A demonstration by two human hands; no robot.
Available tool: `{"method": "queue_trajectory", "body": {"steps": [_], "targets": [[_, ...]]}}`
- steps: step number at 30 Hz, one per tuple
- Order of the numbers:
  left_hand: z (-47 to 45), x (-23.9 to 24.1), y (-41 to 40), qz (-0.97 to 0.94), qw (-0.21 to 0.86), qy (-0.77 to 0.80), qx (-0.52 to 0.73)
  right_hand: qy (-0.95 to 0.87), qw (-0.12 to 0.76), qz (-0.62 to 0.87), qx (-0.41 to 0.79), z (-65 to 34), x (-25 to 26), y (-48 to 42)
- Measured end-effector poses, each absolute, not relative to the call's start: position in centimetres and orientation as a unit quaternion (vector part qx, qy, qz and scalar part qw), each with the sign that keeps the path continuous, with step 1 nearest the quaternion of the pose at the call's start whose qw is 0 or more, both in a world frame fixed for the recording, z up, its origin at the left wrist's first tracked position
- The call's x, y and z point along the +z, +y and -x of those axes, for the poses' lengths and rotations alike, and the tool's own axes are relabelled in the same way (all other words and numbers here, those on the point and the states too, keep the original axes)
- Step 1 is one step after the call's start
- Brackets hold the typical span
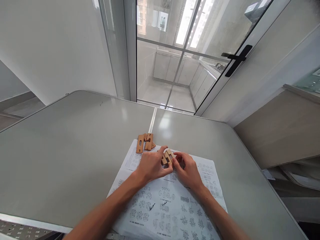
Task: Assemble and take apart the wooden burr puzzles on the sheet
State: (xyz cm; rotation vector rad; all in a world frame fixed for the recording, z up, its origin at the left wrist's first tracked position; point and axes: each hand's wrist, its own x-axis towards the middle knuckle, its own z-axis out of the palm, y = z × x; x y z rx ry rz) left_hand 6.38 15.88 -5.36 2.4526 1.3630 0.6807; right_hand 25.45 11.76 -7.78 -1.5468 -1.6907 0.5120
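Between my two hands is a small cluster of light wooden puzzle pieces (167, 158), held just over the printed sheet. My left hand (153, 164) curls around its left side, thumb at the near edge and index finger at the far edge. From the right, the fingertips of my right hand (185, 166) pinch the cluster's right end. Part of the pieces is hidden behind the fingers. Beyond my left hand lie several darker wooden puzzle pieces (140, 144), flat pieces with slots and numbers, some overlapping. The paper sheet (165, 213) carries rows of small line diagrams and lies under both forearms.
A grey table (75, 146) spreads around the sheet, with a pale seam strip (152, 120) running toward its far edge. A glass door (185, 50) with a black handle (238, 60) stands behind it. Wooden shelving (277, 126) is at the right.
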Motion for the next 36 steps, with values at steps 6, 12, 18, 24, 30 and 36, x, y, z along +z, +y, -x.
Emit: {"method": "queue_trajectory", "body": {"steps": [6, 12, 18, 24, 30, 36], "targets": [[-6.3, -5.5, 16.1, -0.837, 0.112, 0.476, 0.243, -0.644, 0.403, 0.602, 0.247, -25.5, -7.9, 11.7], [-6.2, -6.1, 16.4, -0.844, 0.100, 0.465, 0.248, -0.641, 0.404, 0.588, 0.283, -25.5, -7.6, 11.6], [-6.0, -6.4, 16.9, -0.853, 0.071, 0.441, 0.270, -0.661, 0.399, 0.543, 0.330, -25.1, -7.0, 11.3], [-5.7, -6.2, 17.3, -0.857, 0.026, 0.424, 0.290, -0.701, 0.388, 0.513, 0.309, -24.6, -6.6, 10.8], [-4.9, -6.3, 18.2, -0.838, 0.004, 0.458, 0.296, -0.654, 0.415, 0.560, 0.294, -24.8, -6.9, 11.1], [-5.0, -5.9, 18.0, -0.836, 0.006, 0.447, 0.318, -0.652, 0.414, 0.569, 0.283, -24.8, -7.0, 11.2]]}}
